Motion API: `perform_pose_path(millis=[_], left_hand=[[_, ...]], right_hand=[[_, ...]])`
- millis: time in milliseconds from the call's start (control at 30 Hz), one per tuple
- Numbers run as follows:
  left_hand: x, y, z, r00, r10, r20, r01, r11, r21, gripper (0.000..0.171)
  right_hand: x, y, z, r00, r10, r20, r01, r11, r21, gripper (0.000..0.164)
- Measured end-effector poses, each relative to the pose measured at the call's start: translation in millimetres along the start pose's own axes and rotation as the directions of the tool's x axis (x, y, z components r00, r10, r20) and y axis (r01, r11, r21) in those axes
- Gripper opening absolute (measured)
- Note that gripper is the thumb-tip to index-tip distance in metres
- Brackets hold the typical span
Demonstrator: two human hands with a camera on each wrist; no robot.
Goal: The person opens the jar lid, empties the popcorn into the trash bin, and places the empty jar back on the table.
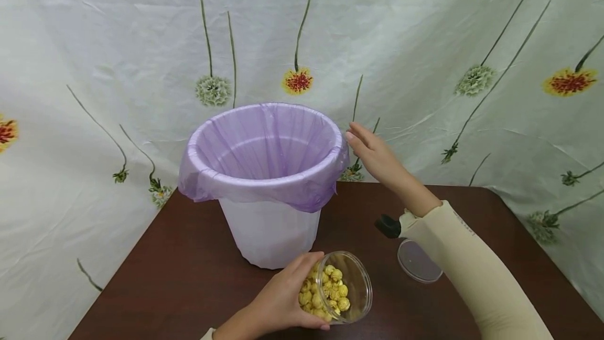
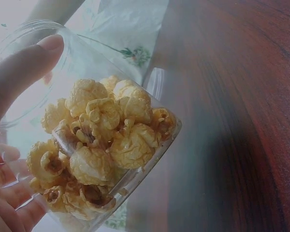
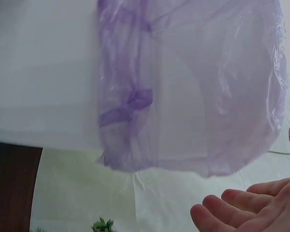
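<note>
My left hand (image 1: 285,295) grips a clear plastic jar (image 1: 360,287) around its side, low at the front of the table. The jar is tilted, its open mouth facing right, and round yellow caramel popcorn (image 2: 96,140) lies inside. In the left wrist view the thumb lies across the jar near its rim. My right hand (image 1: 375,156) is raised beside the right rim of a white trash can (image 1: 269,230), fingers extended and holding nothing. A purple trash bag (image 1: 264,182) lines the can and folds over its rim. In the right wrist view the fingers (image 3: 232,208) stand apart from the bag.
A round clear lid (image 1: 419,261) lies on the dark brown table (image 1: 155,272), partly behind the right sleeve. A black wrist-camera part (image 1: 388,226) juts from that sleeve. Behind the table hangs a pale cloth (image 1: 155,30) printed with flowers.
</note>
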State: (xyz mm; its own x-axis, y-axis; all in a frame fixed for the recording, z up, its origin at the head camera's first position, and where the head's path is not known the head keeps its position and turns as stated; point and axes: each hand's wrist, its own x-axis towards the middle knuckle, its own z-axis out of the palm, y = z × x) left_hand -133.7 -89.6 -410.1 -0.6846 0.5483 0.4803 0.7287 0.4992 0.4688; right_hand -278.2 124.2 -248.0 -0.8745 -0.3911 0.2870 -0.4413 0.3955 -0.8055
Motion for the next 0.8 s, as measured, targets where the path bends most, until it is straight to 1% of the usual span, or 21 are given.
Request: perform_pose_path(millis=[167, 267, 433, 500, 667, 800], left_hand=[[-0.7, 4.0, -6.2, 1.0, 0.001, -0.008, -0.001, 1.0, 0.002, 0.103], [-0.9, 8.3, -11.1, 1.0, -0.008, -0.013, 0.008, 1.0, -0.017, 0.103], [-0.2, 15.9, -18.6, 0.999, -0.001, -0.041, 0.0, 0.999, -0.037, 0.103], [0.5, 19.0, -22.5, 0.998, 0.011, -0.054, -0.013, 0.999, -0.036, 0.103], [3.7, 29.1, -37.4, 0.998, 0.039, -0.057, -0.042, 0.997, -0.06, 0.102], [9.4, 38.1, -54.0, 0.99, 0.11, -0.086, -0.117, 0.99, -0.08, 0.103]], right_hand=[[12.3, -6.8, 8.8, 0.999, 0.041, 0.033, -0.045, 0.991, 0.127, 0.063], [15.1, -7.2, 12.0, 0.997, 0.06, 0.054, -0.068, 0.985, 0.159, 0.062], [16.4, -7.4, 15.4, 0.997, 0.046, 0.068, -0.059, 0.976, 0.21, 0.052], [16.7, -8.2, 16.5, 0.996, 0.049, 0.069, -0.064, 0.969, 0.238, 0.048], [17.9, -8.5, 18.1, 0.994, 0.075, 0.078, -0.094, 0.958, 0.27, 0.048], [19.6, -7.3, 18.0, 0.993, 0.076, 0.09, -0.099, 0.956, 0.278, 0.049]])
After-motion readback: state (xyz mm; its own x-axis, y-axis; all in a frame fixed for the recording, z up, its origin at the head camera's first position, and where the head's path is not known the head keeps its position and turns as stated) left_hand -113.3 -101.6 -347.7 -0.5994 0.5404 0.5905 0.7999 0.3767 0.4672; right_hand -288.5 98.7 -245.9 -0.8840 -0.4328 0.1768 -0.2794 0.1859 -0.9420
